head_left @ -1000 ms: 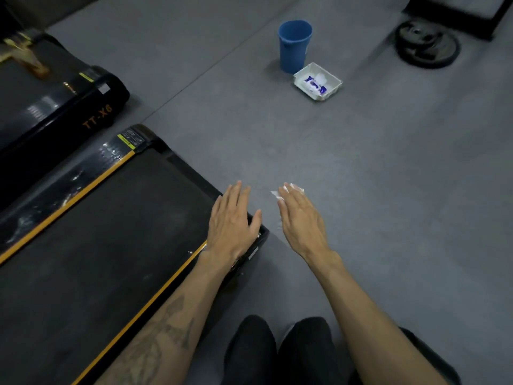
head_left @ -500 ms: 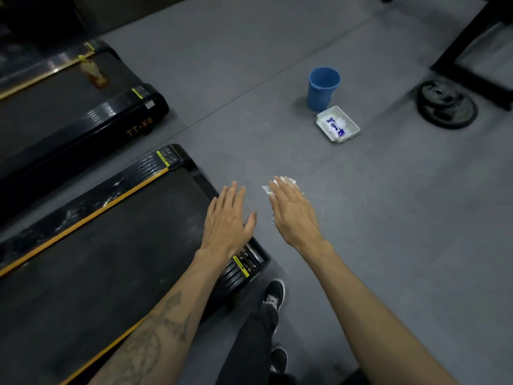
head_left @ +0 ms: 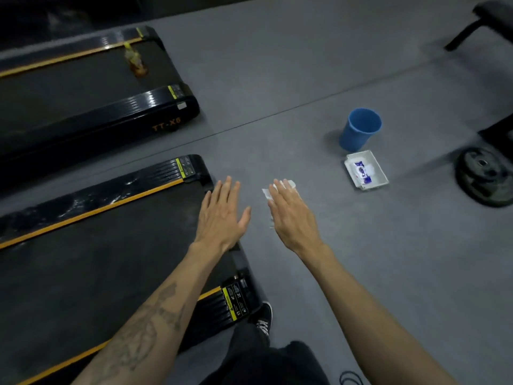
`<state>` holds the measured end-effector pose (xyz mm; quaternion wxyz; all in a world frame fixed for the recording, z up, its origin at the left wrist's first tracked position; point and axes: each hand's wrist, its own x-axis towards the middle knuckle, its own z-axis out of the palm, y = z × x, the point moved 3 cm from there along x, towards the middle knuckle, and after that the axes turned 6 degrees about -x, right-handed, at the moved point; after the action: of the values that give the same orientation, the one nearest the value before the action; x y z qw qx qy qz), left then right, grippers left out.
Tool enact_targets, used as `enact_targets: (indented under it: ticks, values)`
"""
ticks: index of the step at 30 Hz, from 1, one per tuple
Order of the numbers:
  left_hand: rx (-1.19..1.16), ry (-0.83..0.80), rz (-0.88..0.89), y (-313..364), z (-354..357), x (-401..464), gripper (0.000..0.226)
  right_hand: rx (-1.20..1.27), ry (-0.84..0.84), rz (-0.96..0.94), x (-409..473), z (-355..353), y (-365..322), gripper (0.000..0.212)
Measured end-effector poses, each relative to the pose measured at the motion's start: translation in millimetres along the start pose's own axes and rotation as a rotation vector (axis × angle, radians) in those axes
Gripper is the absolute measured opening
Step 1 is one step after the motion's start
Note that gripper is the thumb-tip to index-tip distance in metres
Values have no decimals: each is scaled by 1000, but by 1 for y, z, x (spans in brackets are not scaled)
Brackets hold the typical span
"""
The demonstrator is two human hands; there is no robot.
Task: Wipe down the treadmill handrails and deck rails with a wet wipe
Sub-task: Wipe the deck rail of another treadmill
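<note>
Wet wipe (head_left: 279,188), white and crumpled, sits under the fingers of the right hand (head_left: 291,215), with its edges poking out past the fingertips and on the thumb side. Head view, the only one: right hand is held out palm down over the grey floor (head_left: 388,273), fingers straight and together, wipe carried flat beneath them, no visible curl round it. Left hand (head_left: 222,215) is also palm down, fingers straight, thumb spread, holding nothing, over the rear end of the near treadmill (head_left: 97,262). Near treadmill's far deck rail (head_left: 116,187) is black with an orange stripe and pale smears or wet marks on it. Near deck rail (head_left: 230,304) shows yellow warning labels beside a black sneaker (head_left: 263,315). Second treadmill (head_left: 91,93) lies further back, well apart, with a small yellowish object (head_left: 136,61) on its belt, too blurred to identify. Blue cup (head_left: 361,129) stands upright on the floor, just beside a white tray (head_left: 366,169) holding a blue-and-white packet. Black weight plate (head_left: 484,176) lies flat at the right edge.
</note>
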<state>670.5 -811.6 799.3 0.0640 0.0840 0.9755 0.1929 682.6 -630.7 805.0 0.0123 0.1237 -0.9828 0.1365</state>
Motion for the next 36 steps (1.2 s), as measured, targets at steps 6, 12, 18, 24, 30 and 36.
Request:
enact_targets:
  ticks: [6,12,18,24,30,36]
  values:
    - [10,40,-82,-8,-8,54,70,26,83,-106,69,3,19,44]
    - [27,89,-200,-13,-10,122,71,-2,-17,-287,166,9,53,47]
    - [11,158,-386,-7,-18,196,74,-1,-107,-480,268,5,78,49]
    - [-47,255,-574,-13,-28,240,73,21,-173,-628,351,5,78,50]
    - [-106,315,-745,-52,-32,277,72,58,-222,-754,433,21,57,46]
    - [-132,386,-859,-116,-45,333,71,125,-253,-827,524,45,5,39]
